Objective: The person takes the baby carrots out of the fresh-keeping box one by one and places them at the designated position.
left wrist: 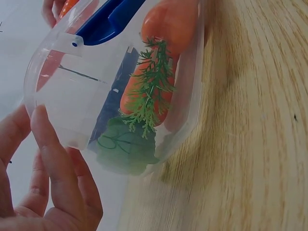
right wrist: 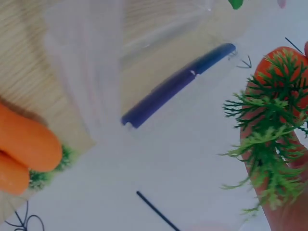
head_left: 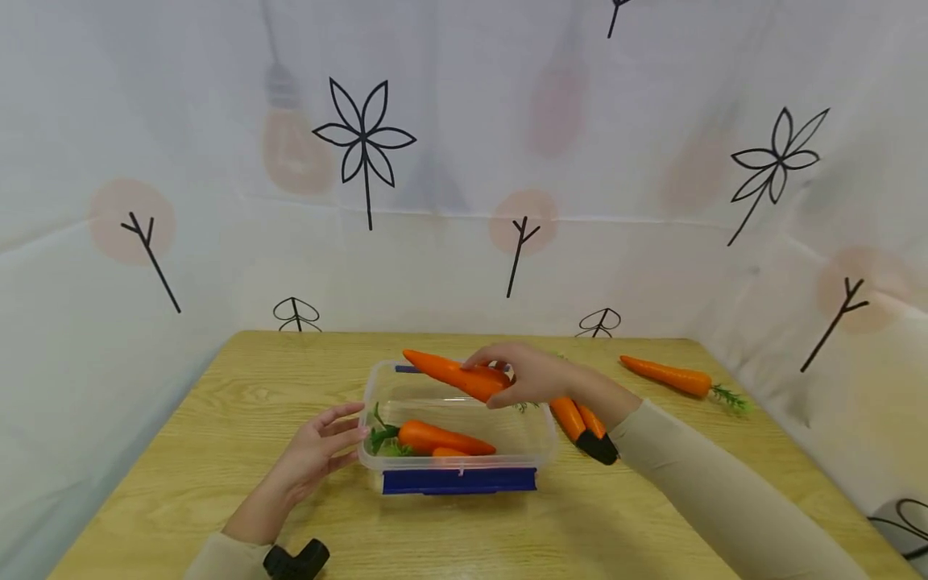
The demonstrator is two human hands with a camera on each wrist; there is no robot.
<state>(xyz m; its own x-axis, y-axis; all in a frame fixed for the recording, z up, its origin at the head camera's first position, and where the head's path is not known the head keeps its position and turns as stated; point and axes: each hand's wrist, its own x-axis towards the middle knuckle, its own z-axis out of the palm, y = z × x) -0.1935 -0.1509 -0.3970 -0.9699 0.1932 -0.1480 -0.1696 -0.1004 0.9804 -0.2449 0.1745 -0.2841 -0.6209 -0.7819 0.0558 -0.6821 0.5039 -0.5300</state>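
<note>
My right hand (head_left: 528, 374) grips a large orange carrot (head_left: 448, 372) above the back of a clear plastic container (head_left: 460, 461) with blue clips. The carrot's tip points to the left; its green leafy top (right wrist: 274, 130) hangs by the palm in the right wrist view. At the container's left side, fingers of my left hand (head_left: 322, 447) touch the rim, spread and lightly bent. Inside the container lie a carrot (head_left: 442, 439) with a green stem and part of another orange piece (head_left: 451, 453). Feathery leaves (left wrist: 150, 89) show through its wall in the left wrist view.
Right of the container, under my right forearm, two carrots (head_left: 569, 417) lie beside a dark-ended object (head_left: 598, 447). Another carrot (head_left: 667, 376) with leaves lies at the table's back right. A printed white cloth (head_left: 449, 266) hangs behind the wooden table (head_left: 290, 379).
</note>
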